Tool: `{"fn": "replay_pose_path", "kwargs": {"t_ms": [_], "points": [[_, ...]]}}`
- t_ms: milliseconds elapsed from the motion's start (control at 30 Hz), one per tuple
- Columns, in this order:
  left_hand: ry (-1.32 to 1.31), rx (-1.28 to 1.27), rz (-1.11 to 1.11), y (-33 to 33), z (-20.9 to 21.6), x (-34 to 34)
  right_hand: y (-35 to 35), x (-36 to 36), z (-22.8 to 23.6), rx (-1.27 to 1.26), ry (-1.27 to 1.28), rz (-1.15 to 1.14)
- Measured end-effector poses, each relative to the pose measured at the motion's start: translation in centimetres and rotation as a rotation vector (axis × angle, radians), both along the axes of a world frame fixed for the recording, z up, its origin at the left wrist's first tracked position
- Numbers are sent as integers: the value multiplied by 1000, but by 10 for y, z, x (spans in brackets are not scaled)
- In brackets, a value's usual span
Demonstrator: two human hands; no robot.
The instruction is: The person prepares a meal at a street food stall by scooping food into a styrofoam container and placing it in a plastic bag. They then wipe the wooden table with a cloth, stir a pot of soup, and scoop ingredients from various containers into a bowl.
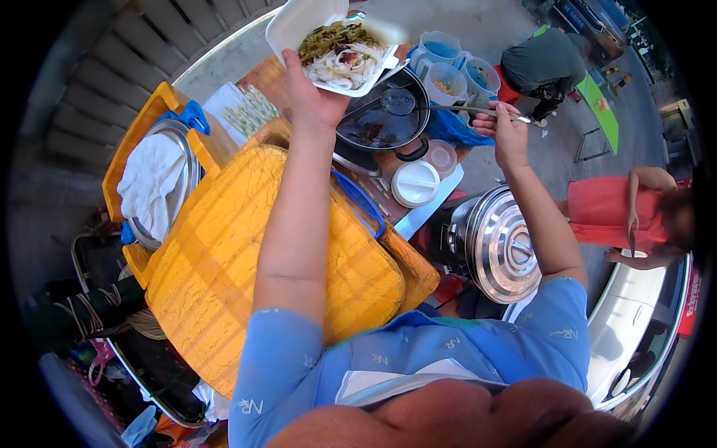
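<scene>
My left hand is closed on the edge of an open white foam takeaway box, held up at the far middle. Inside lie white noodles, dark green vegetables and a dab of red sauce. A long-handled ladle is gripped in my right hand. Its round bowl rests in or just over the dark liquid of a black pot; which of the two, I cannot tell. The box hangs beside the pot and hides part of its far rim.
Clear plastic jugs stand beyond the pot, and a white lidded tub nearer. A steel lidded pot is at right, a yellow taped container at left. A person in red stands at right; another bends farther off.
</scene>
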State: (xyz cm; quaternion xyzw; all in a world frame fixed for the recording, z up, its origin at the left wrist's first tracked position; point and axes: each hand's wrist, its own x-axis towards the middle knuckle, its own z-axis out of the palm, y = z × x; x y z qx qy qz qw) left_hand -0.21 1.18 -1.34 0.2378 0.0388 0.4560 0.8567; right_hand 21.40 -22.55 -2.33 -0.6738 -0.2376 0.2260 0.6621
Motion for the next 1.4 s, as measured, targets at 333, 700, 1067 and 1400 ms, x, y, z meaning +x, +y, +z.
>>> {"fn": "replay_pose_path", "kwargs": {"t_ms": [333, 700, 1067, 1400], "points": [[-22, -73, 42, 5, -2, -3, -16, 25, 147, 55, -179, -9], [-30, -140, -31, -7, 11, -2, 14, 10, 201, 108, -218, 115], [-4, -178, -73, -7, 13, -3, 62, -29, 209, 62, -438, 274], [15, -165, -67, -5, 5, 0, 84, -39, 216, 34, -538, 336]]}}
